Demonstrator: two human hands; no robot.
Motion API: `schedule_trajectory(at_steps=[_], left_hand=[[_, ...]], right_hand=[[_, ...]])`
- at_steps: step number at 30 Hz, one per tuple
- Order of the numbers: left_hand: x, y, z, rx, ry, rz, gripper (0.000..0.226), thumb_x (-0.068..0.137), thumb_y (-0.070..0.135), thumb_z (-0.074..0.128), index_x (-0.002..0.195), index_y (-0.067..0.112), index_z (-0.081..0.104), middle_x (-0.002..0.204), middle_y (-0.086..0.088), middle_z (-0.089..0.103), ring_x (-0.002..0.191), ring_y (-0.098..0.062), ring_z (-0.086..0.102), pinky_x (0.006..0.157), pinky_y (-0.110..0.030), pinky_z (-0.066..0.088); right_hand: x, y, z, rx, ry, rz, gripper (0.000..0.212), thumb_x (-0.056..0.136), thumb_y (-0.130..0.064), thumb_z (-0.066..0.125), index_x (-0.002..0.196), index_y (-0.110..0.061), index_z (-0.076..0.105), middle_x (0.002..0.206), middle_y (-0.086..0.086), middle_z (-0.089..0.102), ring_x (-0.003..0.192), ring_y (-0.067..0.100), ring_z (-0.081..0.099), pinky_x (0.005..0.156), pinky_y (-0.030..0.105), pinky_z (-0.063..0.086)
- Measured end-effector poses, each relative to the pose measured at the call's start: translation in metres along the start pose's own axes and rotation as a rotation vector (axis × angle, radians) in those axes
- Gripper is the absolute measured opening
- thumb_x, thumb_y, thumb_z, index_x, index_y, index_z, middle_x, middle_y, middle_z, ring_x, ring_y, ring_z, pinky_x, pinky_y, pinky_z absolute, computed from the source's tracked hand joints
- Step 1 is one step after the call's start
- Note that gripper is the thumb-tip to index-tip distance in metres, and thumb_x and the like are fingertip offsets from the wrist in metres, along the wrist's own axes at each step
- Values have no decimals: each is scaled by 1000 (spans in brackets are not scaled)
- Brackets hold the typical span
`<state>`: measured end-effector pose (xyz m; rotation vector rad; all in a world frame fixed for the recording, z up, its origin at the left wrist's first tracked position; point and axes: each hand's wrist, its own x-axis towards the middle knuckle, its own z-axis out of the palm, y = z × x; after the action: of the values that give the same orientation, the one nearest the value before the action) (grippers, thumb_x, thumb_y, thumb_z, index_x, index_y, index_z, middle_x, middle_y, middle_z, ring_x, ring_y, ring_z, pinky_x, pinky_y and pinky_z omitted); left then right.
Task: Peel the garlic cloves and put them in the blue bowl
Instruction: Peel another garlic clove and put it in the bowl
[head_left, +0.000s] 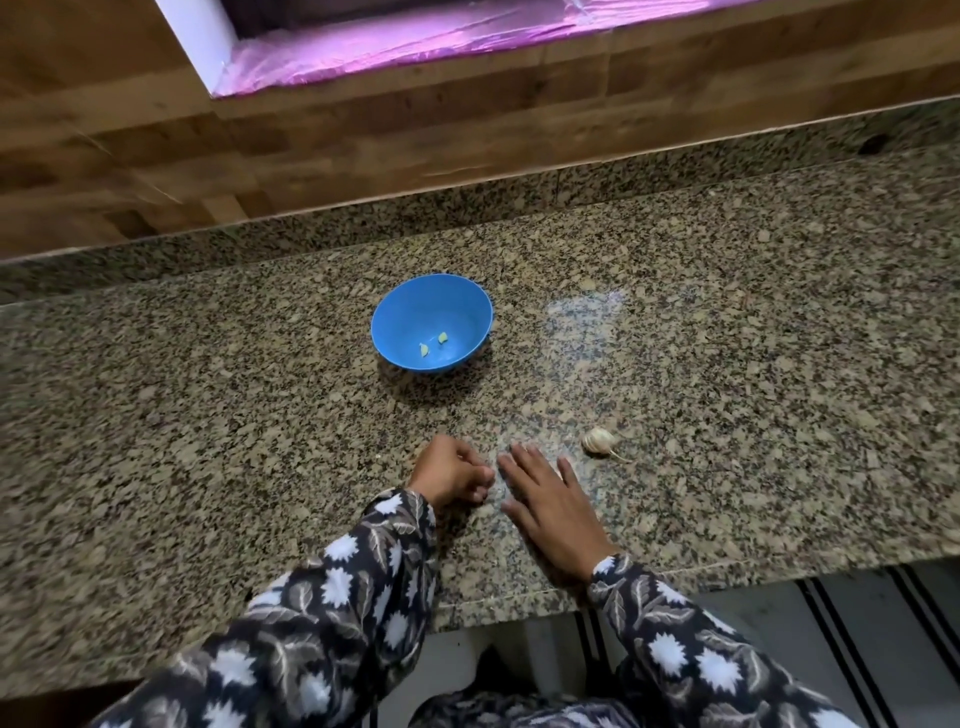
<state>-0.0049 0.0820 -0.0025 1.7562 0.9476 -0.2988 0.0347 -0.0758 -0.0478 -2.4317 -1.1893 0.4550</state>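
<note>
- Garlic head (599, 441) sits on the counter (753, 364), just beside the right hand's fingertips, on its outer side, not touching. Pale, papery skin, a thin dry stalk trailing toward the counter edge.
- Handling guess: very light, firm cloves under loose brittle skin. Skin tears and flakes rather than stretches; cloves likely slick once bare.
- Best hold, I'd say: pinch the bulb across its round body, not by the stalk, which looks likely to snap. Then pry a clove off at the root end with a thumbnail.
- It could roll or skid on the polished stone if nudged from the side; come down on it from above.
- Blue bowl (431, 322) is farther back on the counter, well apart from the garlic, upright. Two small yellowish peeled cloves (434, 344) lie on its bottom, near each other.
- Bowl looks like light plastic; drop cloves in, don't push against the rim.
- Right hand (545, 506): flat, fingers spread and extended, palm down over the counter, holding nothing.
- Left hand (451, 470): fingers curled into a loose fist with thumb against fingertips. Can't tell whether a clove or a scrap of skin is inside.
- Both sleeves are patterned, dark with white flowers; forearms cross the counter's near edge.
</note>
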Motion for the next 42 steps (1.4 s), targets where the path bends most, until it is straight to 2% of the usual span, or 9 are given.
schedule_trajectory(at_steps=[9,11,13,15,17,25,31,37,42], left_hand=[[1,9,14,561,148,144,10,82,15,70,86,7,66,91,-5,69,83,-19,64,78,-32,53],[-2,-2,8,347,86,106,9,82,13,69,85,5,66,90,-6,68,79,-18,65,72,-29,54],[-10,-10,-5,-177,-66,-53,13,81,5,67,90,-4,66,93,-16,68,79,-21,68,68,-27,57],[-21,-13,-12,-607,-201,-146,20,78,-4,64,96,-11,65,101,-23,68,86,-26,69,71,-28,58],[-31,-12,-13,-764,-297,-142,26,72,-7,63,97,-10,66,104,-25,67,91,-28,69,72,-28,58],[-37,-15,-11,-771,-197,-27,30,72,6,67,99,-8,64,87,-20,69,71,-22,68,63,-26,58],[-39,-20,5,-687,-24,83,19,79,9,69,93,-3,70,90,-20,70,73,-24,66,64,-23,57],[-37,-19,13,-538,51,221,12,77,2,72,88,-2,71,89,-18,71,68,-19,66,63,-22,56],[-32,-21,13,-467,83,230,8,78,0,69,83,6,70,82,-13,71,70,-20,63,65,-25,55]], right_hand=[[0,5,10,-11,3,2,56,95,-49,17,147,-31,3,149,-16,-11,138,1,-13,109,29,-20],[1,3,3,188,13,14,49,98,-42,27,145,-33,16,149,-18,3,138,-2,-2,112,27,-11],[3,3,-4,454,76,40,42,97,-32,40,139,-33,35,144,-17,29,134,0,24,114,27,15],[3,3,-9,595,133,31,38,93,-22,52,130,-31,50,131,-11,53,117,1,50,101,23,40],[4,0,-11,665,180,4,34,88,-14,59,120,-27,60,118,-8,63,105,-4,57,92,14,44],[7,-12,-23,769,274,-41,24,78,-11,70,96,-28,68,89,-15,67,82,2,64,71,15,51],[9,-15,-20,771,317,55,17,76,-7,72,92,-14,72,85,-3,71,77,1,65,70,15,52],[11,-12,-14,677,358,163,9,80,-11,69,87,-12,74,76,-13,69,70,-4,63,68,17,52],[8,-18,-26,1196,174,277,8,83,-3,63,82,-5,71,68,6,70,57,12,63,50,19,50]])
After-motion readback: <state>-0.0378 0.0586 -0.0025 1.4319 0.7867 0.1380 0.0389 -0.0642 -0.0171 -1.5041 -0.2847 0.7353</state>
